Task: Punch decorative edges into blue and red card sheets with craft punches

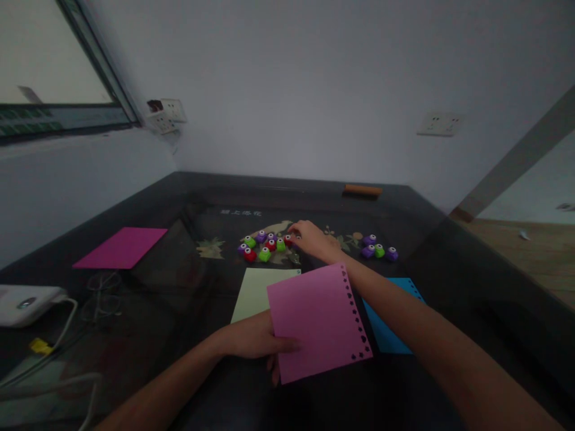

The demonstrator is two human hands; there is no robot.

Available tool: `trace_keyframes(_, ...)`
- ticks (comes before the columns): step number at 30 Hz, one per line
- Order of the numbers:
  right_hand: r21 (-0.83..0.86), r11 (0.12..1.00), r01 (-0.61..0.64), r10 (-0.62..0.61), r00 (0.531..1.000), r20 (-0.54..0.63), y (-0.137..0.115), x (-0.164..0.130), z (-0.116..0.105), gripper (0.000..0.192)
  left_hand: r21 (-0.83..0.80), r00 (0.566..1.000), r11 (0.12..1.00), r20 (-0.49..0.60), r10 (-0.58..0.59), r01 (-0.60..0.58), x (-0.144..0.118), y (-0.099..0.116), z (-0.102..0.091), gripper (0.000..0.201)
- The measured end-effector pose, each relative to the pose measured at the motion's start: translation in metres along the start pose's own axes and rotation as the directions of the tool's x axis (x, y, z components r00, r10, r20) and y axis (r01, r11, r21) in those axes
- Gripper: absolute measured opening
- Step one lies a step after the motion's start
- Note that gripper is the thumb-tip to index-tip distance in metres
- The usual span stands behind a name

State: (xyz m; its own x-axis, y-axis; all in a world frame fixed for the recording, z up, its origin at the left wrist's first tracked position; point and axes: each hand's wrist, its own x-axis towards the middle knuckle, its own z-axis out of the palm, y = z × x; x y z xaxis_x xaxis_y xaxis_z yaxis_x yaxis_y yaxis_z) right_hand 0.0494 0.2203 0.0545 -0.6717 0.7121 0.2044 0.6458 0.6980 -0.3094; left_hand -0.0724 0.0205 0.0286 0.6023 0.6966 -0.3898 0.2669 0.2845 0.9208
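My left hand [256, 338] is closed on the edge of a pink paper sheet [314, 317], thumb on top; black cut-out-like marks run down its right side and lower right corner. My right hand [314, 239] stretches over the table, its fingers curled down at a small red eye-topped toy [288, 240] on the right of a cluster. The fingertips partly cover that spot. Around it lie more such toys: green [265, 255], red [250, 255] and purple [261, 237]. A pale green sheet [256, 287] lies partly under the pink one. My right forearm crosses a blue sheet [386, 329].
Several purple toys [392, 255] and a green one [379, 251] sit farther right. A magenta sheet [121, 248] lies on the left of the dark table [179, 311]. A white device [29, 305] with cables is at far left. An orange-brown bar [362, 190] lies near the back wall.
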Motion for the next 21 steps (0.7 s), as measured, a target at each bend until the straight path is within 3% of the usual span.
trace_keyframes(11,-0.190,0.981,-0.044,0.064,0.993,0.099,-0.006,0.021,0.033,0.024,0.046,0.999,0.999,-0.031,-0.004,0.005,-0.007,0.006,0.002,0.035)
trace_keyframes(21,-0.199,0.980,-0.004,0.012,0.999,0.038,-0.001,0.015,0.025,0.022,0.028,1.000,0.999,0.000,0.024,-0.024,-0.002,0.003,0.005,0.034)
